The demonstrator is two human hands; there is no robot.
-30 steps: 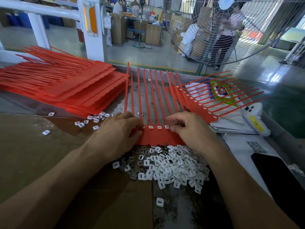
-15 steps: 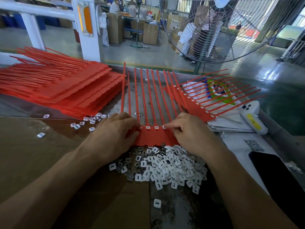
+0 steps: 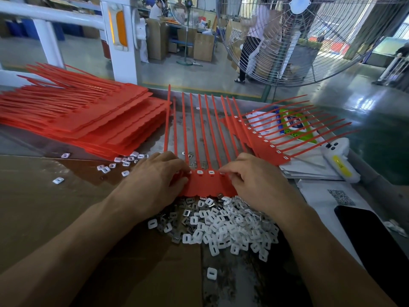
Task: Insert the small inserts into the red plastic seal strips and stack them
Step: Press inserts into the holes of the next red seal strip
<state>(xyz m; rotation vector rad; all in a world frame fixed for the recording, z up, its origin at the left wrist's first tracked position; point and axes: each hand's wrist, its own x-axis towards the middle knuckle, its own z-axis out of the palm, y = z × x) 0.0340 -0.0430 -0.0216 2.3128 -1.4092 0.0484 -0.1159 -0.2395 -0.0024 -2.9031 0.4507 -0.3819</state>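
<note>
Head view looks down at a red seal strip lying flat on the bench, its long tails fanned away from the person. The left hand rests curled on the strip's left end, fingers bent over the edge and holding it down. The right hand pinches at the row of sockets near the right end, fingertips drawn together on what looks like one small insert; the insert itself is hidden under them. Two seated white inserts show in the sockets between the hands.

Just below the strip lies a heap of loose inserts, white and metal mixed. To do this step well, I would keep the left hand pinning the strip so it cannot slide, square each insert to its socket before pressing, and work along the row in order.

A finished strip sits to the right, and a stack of strips to the left. A QR code shows on paper; no writing is legible.
</note>
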